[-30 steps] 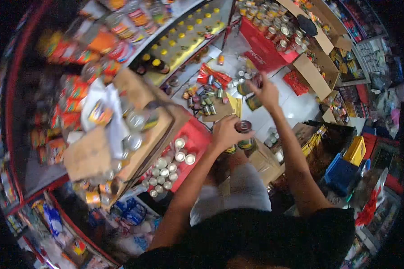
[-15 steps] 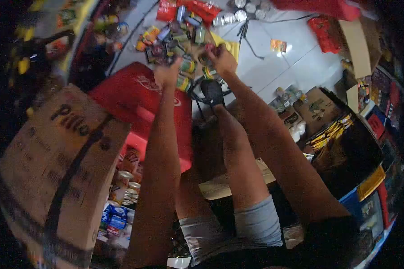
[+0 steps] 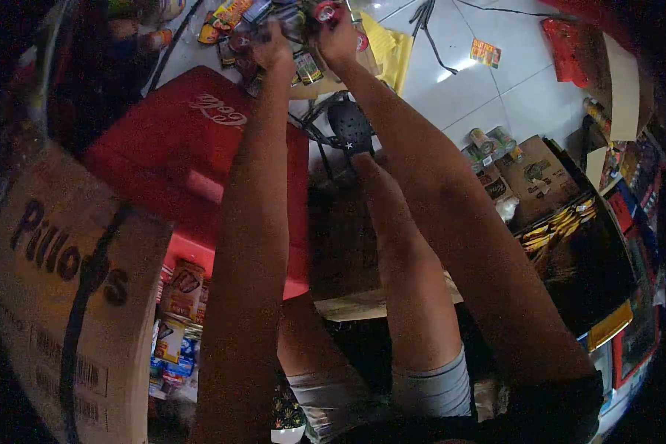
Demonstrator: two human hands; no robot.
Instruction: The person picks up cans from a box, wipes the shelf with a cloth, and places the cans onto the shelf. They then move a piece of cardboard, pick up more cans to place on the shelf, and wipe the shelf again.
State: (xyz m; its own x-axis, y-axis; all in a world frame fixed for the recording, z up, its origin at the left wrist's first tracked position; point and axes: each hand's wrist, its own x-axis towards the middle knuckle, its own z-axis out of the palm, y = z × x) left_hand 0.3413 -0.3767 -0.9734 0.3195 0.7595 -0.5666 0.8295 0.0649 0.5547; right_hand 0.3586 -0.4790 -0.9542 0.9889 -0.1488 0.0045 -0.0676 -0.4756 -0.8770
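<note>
The right hand (image 3: 338,35) wraps a can (image 3: 324,10): rigid, slick, likely weighty, so grip its sides. The left hand (image 3: 272,48)'s grip is unclear.

A red crate (image 3: 177,155) sits beside a printed cardboard box (image 3: 59,296) on a white tiled floor (image 3: 466,89). A few cans (image 3: 492,139) stand near a red packet (image 3: 566,55).

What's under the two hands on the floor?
Cans and packets lie heaped beneath the left hand and right hand, a red-topped can beside the right one. Whatever the palms cover is hidden.
</note>
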